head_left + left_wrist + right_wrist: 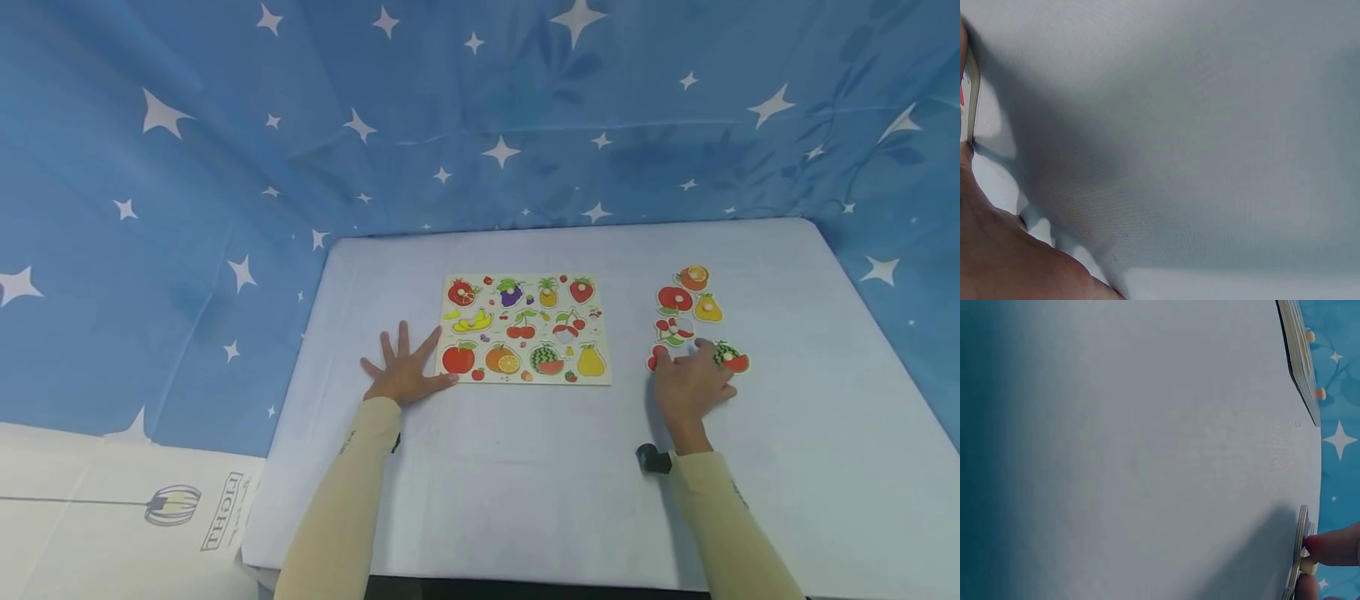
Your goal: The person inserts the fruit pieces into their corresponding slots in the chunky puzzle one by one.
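A wooden fruit puzzle board [598, 333] lies flat on the white table. My left hand [405, 377] is spread palm down beside it, thumb at the lower left corner and another fingertip at the left edge. Further right, my right hand [692, 385] reaches over loose puzzle pieces. In the right wrist view, its fingertips [1335, 547] pinch a pale knob [1308, 566] on a piece seen edge-on. That red fruit piece [652, 359] is mostly covered by the hand in the head view. Beside the fingers lie a cherry piece [675, 331] and a watermelon piece [735, 359].
An orange piece [693, 277], a red apple-like piece [675, 300] and a pear piece [707, 308] lie beyond the right hand. Several knobbed pieces sit in the board. A blue star-patterned cloth [420, 92] hangs behind the table [510, 483]; a pale printed surface [82, 533] is at the left.
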{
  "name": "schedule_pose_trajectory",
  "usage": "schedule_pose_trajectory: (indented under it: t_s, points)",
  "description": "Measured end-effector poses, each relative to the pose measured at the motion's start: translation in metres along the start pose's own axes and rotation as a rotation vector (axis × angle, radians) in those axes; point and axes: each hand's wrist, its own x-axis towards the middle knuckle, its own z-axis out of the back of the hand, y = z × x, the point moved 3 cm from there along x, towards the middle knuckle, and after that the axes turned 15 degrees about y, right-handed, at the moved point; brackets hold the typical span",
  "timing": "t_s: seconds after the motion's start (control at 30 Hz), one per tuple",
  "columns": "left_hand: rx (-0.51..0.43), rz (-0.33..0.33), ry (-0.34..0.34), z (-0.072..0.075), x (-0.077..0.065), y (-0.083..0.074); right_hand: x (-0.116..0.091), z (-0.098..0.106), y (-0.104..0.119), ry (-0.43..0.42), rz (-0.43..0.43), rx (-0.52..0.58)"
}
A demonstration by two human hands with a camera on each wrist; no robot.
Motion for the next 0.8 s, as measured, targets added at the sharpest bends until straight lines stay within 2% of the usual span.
schedule_pose_trajectory:
  t_s: [0.2,0.47,0.7,0.8]
  points:
    - [-0.003,-0.011,-0.014,0.002,-0.007,-0.003,0.001,0.002,0.002,0.027,-0.002,0.008]
    - [-0.001,0.000,-0.018,0.003,-0.007,-0.002,0.002,0.003,0.013,0.033,0.059,0.030]
    - [-0.027,0.006,0.008,0.002,-0.001,0.000,0.002,-0.007,0.026,0.102,0.066,0.137]
    - [-0.038,0.003,0.006,0.002,0.000,0.000,0.000,-0.014,0.035,0.136,0.111,0.175]
